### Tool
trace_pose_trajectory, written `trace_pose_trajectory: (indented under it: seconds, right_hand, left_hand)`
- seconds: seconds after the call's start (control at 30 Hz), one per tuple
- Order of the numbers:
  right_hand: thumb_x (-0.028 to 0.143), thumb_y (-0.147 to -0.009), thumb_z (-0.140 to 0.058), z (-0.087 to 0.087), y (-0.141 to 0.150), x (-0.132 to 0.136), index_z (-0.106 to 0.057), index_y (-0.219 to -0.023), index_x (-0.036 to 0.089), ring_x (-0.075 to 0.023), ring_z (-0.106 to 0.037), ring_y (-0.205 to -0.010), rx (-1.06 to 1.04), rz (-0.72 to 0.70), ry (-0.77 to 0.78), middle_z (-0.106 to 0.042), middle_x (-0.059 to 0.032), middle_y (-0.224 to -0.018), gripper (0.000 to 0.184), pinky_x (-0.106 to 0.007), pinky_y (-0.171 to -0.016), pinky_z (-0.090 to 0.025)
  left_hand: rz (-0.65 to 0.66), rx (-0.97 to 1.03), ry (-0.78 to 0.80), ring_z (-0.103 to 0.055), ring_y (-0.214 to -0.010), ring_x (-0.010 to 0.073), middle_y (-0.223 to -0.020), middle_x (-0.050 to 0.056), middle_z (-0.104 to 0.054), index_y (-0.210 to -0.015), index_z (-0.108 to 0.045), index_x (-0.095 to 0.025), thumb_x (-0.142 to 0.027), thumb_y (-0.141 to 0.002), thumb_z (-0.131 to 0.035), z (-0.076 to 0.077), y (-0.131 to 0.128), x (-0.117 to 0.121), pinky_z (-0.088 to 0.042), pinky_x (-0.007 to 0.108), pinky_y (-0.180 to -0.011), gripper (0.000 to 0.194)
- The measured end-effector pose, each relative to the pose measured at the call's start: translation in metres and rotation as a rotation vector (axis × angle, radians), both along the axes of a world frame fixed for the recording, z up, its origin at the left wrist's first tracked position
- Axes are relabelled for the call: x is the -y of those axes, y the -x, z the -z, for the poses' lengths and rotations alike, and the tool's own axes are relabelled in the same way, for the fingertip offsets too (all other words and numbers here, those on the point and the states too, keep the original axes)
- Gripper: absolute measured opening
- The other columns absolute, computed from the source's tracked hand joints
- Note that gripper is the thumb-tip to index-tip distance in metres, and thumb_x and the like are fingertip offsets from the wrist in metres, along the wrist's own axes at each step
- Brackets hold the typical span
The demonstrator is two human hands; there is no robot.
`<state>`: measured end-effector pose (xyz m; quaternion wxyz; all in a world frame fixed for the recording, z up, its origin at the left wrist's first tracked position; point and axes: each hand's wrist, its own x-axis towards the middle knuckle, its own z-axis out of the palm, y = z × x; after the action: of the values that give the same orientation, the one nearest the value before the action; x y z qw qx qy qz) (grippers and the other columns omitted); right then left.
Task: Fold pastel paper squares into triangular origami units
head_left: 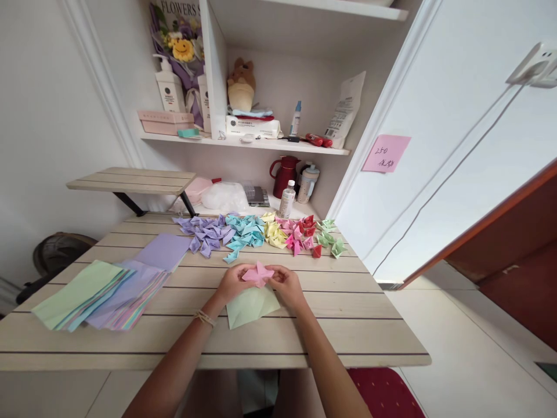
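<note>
Left hand (233, 282) and right hand (288, 284), nearly closed, pinch the pink fold (258, 275) from opposite sides; uneven pulling could tear or skew it.

The capitals "FLOWERS S" stood on the pale backing (187, 10) behind the bouquet (183, 50), above the left end of the shelf (278, 146). On the wall (456, 87), a pink note (387, 152) bore a handwritten "250", with characters under it that were hard to make out. Print was too small to read on the pump bottle (170, 92) near the shelf's left end, the pouch (347, 110) at its right end and the clear bottle (287, 200) by the far edge of the desk (348, 334).
</note>
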<state>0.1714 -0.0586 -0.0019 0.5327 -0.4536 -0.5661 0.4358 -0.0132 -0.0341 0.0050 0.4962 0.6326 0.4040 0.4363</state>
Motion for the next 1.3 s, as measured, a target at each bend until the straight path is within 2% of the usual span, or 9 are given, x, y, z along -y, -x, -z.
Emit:
trace_pose_trajectory:
  seconds: [0.1, 0.23, 0.33, 0.43, 0.7, 0.9, 1.07, 1.2, 1.3]
  right_hand:
    - [0.038, -0.068, -0.065, -0.003, 0.000, 0.001, -0.069, -0.084, 0.015, -0.0126, -0.052, -0.056, 0.091, 0.064, -0.040, -0.063, -0.0035, -0.068, 0.028, -0.024, -0.054, -0.043]
    - [0.042, -0.069, -0.064, -0.006, 0.002, 0.003, -0.068, -0.082, 0.015, -0.0144, -0.055, -0.055, 0.095, 0.039, -0.007, -0.065, -0.0043, -0.065, 0.030, -0.023, -0.050, -0.043]
    - [0.042, -0.070, -0.063, -0.006, 0.004, 0.005, -0.067, -0.082, 0.015, -0.0163, -0.059, -0.058, 0.103, 0.030, 0.000, -0.066, -0.0053, -0.065, 0.030, -0.024, -0.052, -0.045]
    - [0.042, -0.073, -0.061, -0.004, 0.006, 0.005, -0.066, -0.087, 0.015, -0.0175, -0.061, -0.060, 0.141, 0.036, -0.024, -0.067, -0.0054, -0.066, 0.030, -0.026, -0.055, -0.047]
    - [0.041, -0.077, -0.056, 0.001, 0.004, 0.004, -0.066, -0.094, 0.017, -0.0155, -0.060, -0.056, 0.350, 0.051, -0.104, -0.067, -0.0032, -0.064, 0.032, -0.024, -0.055, -0.047]
    - [0.042, -0.074, -0.061, -0.001, 0.004, 0.006, -0.067, -0.095, 0.016, -0.0158, -0.061, -0.057, 0.399, 0.048, -0.109, -0.068, -0.0039, -0.066, 0.034, -0.024, -0.056, -0.047]
    - [0.038, -0.081, -0.052, -0.006, 0.003, 0.007, -0.069, -0.092, 0.017, -0.0182, -0.063, -0.064, 0.442, 0.048, -0.141, -0.071, -0.0055, -0.073, 0.029, -0.026, -0.062, -0.048]
    - [0.028, -0.083, -0.046, -0.007, 0.005, 0.009, -0.067, -0.095, 0.021, -0.0194, -0.064, -0.072, 0.532, 0.080, -0.209, -0.071, -0.0056, -0.084, 0.026, -0.026, -0.067, -0.046]
    - [0.023, -0.081, -0.045, -0.006, 0.008, 0.010, -0.061, -0.108, 0.022, -0.0188, -0.062, -0.064, 0.582, 0.134, -0.209, -0.070, -0.0044, -0.076, 0.031, -0.026, -0.062, -0.045]
  left_hand:
    - [-0.060, -0.108, -0.083, -0.063, -0.075, 0.0191, -0.082, 0.006, -0.070, -0.084, -0.068, -0.016, -0.033, -0.063, -0.069, 0.000, 0.002, 0.000, -0.048, 0.026, -0.064, 0.027]
    - [-0.060, -0.051, -0.009, -0.058, -0.052, 0.0138, -0.059, 0.002, -0.065, -0.078, -0.066, -0.013, -0.040, -0.069, -0.064, -0.003, 0.001, 0.001, -0.045, 0.024, -0.051, 0.028]
    - [-0.029, 0.086, 0.047, -0.062, -0.058, 0.0150, -0.074, 0.005, -0.068, -0.086, -0.062, -0.014, -0.043, -0.071, -0.062, -0.004, -0.003, 0.001, -0.049, 0.027, -0.058, 0.033]
    - [-0.043, 0.101, 0.030, -0.065, -0.066, 0.0166, -0.085, 0.007, -0.067, -0.089, -0.060, -0.015, -0.044, -0.072, -0.060, -0.005, -0.006, 0.003, -0.051, 0.029, -0.063, 0.033]
    - [-0.052, -0.050, -0.071, -0.064, -0.074, 0.0190, -0.093, 0.008, -0.067, -0.097, -0.061, -0.016, -0.040, -0.076, -0.056, -0.005, -0.005, 0.006, -0.052, 0.031, -0.068, 0.032]
    - [-0.026, -0.066, -0.085, -0.064, -0.077, 0.0194, -0.094, 0.009, -0.066, -0.102, -0.059, -0.014, -0.037, -0.078, -0.055, -0.003, -0.005, 0.005, -0.051, 0.032, -0.071, 0.034]
    - [-0.013, -0.100, -0.105, -0.063, -0.076, 0.0187, -0.091, 0.008, -0.066, -0.107, -0.057, -0.014, -0.035, -0.080, -0.052, -0.002, -0.004, 0.005, -0.051, 0.032, -0.072, 0.034]
    - [0.007, -0.215, -0.233, -0.060, -0.089, 0.0201, -0.100, 0.009, -0.063, -0.108, -0.058, -0.018, -0.029, -0.082, -0.048, -0.008, -0.004, 0.010, -0.048, 0.034, -0.080, 0.030]
    - [0.051, -0.293, -0.359, -0.057, -0.093, 0.0209, -0.101, 0.008, -0.061, -0.110, -0.059, -0.022, -0.023, -0.081, -0.049, -0.011, -0.007, 0.015, -0.046, 0.035, -0.085, 0.031]
